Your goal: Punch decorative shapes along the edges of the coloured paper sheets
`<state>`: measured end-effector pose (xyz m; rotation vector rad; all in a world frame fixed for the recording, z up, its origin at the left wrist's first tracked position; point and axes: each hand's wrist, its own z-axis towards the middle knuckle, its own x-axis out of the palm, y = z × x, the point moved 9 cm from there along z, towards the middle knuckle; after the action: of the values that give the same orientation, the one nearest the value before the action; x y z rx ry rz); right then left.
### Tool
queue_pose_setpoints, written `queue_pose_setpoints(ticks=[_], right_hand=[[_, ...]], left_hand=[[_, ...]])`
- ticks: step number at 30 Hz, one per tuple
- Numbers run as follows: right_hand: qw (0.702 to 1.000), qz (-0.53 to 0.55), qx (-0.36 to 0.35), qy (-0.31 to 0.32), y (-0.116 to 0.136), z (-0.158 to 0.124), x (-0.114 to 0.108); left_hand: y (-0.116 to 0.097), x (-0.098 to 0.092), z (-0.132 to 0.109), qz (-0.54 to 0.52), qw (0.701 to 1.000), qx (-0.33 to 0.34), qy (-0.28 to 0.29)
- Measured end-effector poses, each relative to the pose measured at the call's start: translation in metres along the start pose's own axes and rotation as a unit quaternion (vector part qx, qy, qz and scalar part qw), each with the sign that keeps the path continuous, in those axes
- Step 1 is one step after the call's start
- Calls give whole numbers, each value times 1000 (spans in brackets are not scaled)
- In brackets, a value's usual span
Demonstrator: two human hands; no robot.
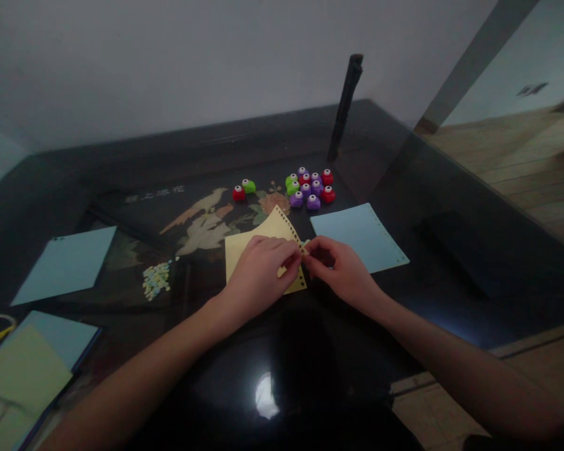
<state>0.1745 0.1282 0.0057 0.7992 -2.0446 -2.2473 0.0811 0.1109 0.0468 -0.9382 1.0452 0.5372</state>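
1 yellow paper: thin, squarish, hole-punched right edge, on the glossy black table. Your left hand and right hand pinch that edge, fingers closed on it. Small rounded plastic punches beyond.

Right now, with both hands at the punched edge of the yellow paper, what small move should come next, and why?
I would probably turn the yellow sheet so that a plain edge faces the right hand. Holes already line its right edge on both sides of the spot where the left hand and the right hand pinch it. The far-left edge looks unpunched.
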Motion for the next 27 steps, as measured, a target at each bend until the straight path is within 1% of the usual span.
queue_pose_setpoints(ticks=[4, 8, 14, 20, 23, 27], right_hand=[[999, 28, 8, -14, -2, -1, -1], [998, 64, 23, -2, -1, -1, 0], [996, 82, 42, 19, 0, 0, -1], [995, 82, 50, 13, -3, 3, -5], [988, 141, 58, 6, -8, 4, -6], [963, 262, 64, -12, -16, 6, -6]], left_hand=[[-2, -2, -1, 12, 1000, 10, -21], [2, -4, -1, -29, 999, -1, -30], [5, -8, 1, -87, 996, -10, -32], [9, -12, 2, -103, 994, -33, -26], [11, -14, 1, -111, 992, -40, -37], [13, -15, 1, -113, 992, -38, -42]])
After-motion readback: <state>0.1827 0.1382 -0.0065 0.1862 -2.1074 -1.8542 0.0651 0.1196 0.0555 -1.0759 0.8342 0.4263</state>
